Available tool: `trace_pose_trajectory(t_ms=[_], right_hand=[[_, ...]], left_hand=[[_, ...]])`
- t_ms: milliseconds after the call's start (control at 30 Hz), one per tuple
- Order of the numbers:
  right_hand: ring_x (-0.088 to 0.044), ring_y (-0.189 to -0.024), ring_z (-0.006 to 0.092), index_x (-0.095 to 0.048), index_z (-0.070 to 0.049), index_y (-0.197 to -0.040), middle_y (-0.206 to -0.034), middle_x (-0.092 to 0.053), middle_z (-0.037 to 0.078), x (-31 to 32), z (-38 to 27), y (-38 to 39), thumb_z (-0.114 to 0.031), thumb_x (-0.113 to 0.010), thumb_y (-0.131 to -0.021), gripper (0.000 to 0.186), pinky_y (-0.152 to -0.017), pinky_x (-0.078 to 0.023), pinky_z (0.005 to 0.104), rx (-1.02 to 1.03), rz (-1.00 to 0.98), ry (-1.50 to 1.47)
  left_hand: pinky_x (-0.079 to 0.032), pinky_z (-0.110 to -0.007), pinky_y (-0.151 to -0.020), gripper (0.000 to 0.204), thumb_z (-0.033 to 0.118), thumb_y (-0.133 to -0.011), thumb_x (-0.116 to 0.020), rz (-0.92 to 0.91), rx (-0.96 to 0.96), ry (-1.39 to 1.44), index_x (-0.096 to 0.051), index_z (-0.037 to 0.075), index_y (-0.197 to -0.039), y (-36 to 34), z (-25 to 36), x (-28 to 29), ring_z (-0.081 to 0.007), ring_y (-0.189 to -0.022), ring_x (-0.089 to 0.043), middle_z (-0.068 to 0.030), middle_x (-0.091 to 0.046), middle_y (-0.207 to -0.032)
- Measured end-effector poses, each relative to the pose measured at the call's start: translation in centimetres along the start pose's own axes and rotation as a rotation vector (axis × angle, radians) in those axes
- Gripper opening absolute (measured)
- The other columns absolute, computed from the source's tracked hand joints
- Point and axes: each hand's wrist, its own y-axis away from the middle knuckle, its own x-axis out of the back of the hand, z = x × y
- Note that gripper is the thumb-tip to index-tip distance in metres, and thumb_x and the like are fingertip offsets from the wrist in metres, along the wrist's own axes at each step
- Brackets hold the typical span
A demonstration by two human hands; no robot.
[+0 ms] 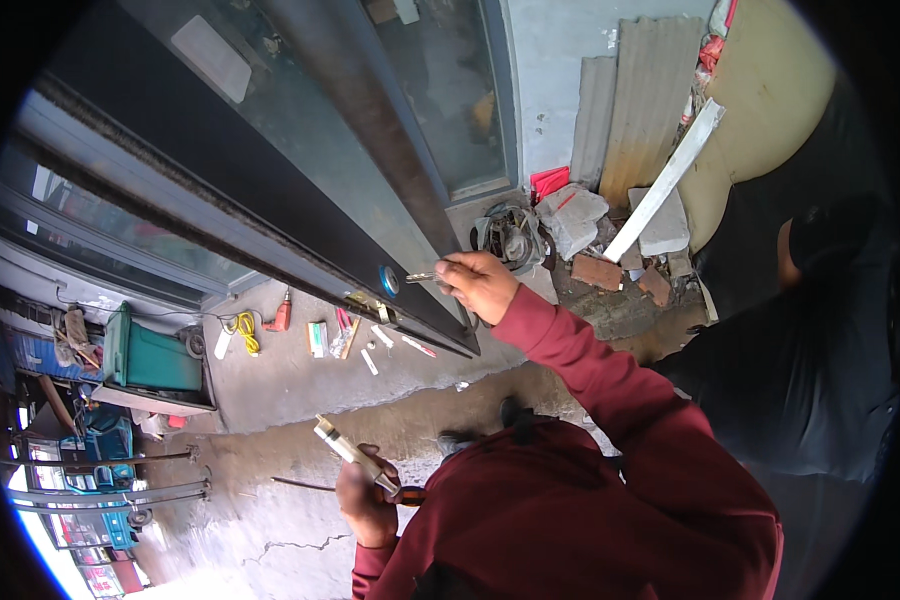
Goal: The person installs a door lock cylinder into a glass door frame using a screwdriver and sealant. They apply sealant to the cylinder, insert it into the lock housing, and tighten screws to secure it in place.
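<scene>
A dark-framed glass door stands in front of me, with a round blue-rimmed lock face on its frame. My right hand pinches a key, whose blade points at that lock face; whether its tip is inside I cannot tell. On the door's edge beside it shows a brass-coloured lock plate. Lower down, my left hand is closed around a long silvery lock cylinder with a brass-coloured end. An orange and black handle, perhaps a screwdriver's, sticks out from the same hand.
On the ground left of the door lie a red drill, a yellow cord and several small tools and packages. A green bin stands farther left. Rubble and a white board lie at right, near a person in black.
</scene>
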Motion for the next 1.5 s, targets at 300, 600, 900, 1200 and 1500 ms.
trace_pose_trajectory(t_ms=[300, 600, 900, 1200, 1500], right_hand=[[-0.049, -0.067, 0.0068, -0.065, 0.001, -0.090, -0.074, -0.060, -0.001, -0.5, 0.4, -1.4, -0.024, -0.056, -0.104, 0.030, -0.064, -0.041, 0.0244, -0.085, -0.027, -0.007], [-0.057, -0.067, 0.0172, -0.064, 0.002, -0.081, -0.069, -0.063, 0.008, -0.7, -1.4, -2.0, -0.029, -0.055, -0.103, 0.039, -0.070, -0.047, 0.0332, 0.101, -0.066, 0.361], [-0.058, -0.060, 0.0225, -0.065, 0.001, -0.078, -0.065, -0.060, 0.011, -3.4, -0.4, -3.3, -0.029, -0.054, -0.103, 0.041, -0.064, -0.047, 0.0379, 0.056, -0.064, 0.336], [-0.044, -0.050, 0.0129, -0.062, -0.004, -0.086, -0.062, -0.047, 0.000, -1.9, -1.3, -4.3, -0.048, -0.058, -0.098, 0.046, -0.046, -0.037, 0.0270, -0.485, -0.309, -0.338], [-0.066, -0.067, 0.0308, -0.061, 0.000, -0.082, -0.075, -0.067, 0.015, -1.9, -0.4, -2.5, -0.038, -0.057, -0.102, 0.042, -0.065, -0.050, 0.0413, 0.502, 0.071, 0.744]], left_hand=[[-0.036, -0.025, -0.043, 0.061, 0.052, -0.093, -0.061, 0.041, -0.006, -0.012, -0.054, -0.004, -0.117, 0.2, -0.4, 0.3, -0.0118, -0.050, -0.045, -0.0106, -0.059, -0.075], [-0.038, -0.025, -0.044, 0.048, 0.039, -0.096, -0.060, -0.003, -0.006, 0.071, -0.055, -0.003, -0.118, 0.2, -0.4, 0.5, -0.0136, -0.052, -0.048, -0.0131, -0.061, -0.076], [-0.039, -0.025, -0.046, 0.047, 0.038, -0.096, -0.061, -0.076, 0.000, 0.089, -0.056, -0.004, -0.117, -0.4, -0.3, 0.4, -0.0138, -0.053, -0.049, -0.0139, -0.063, -0.078], [-0.039, -0.025, -0.047, 0.046, 0.037, -0.097, -0.061, -0.093, -0.010, 0.100, -0.057, -0.004, -0.117, -0.5, -0.3, 0.1, -0.0135, -0.052, -0.049, -0.0141, -0.063, -0.077], [-0.040, -0.025, -0.047, 0.045, 0.038, -0.097, -0.061, -0.023, -0.013, 0.107, -0.058, -0.003, -0.116, -0.3, -0.8, 0.3, -0.0130, -0.052, -0.050, -0.0129, -0.064, -0.077]])
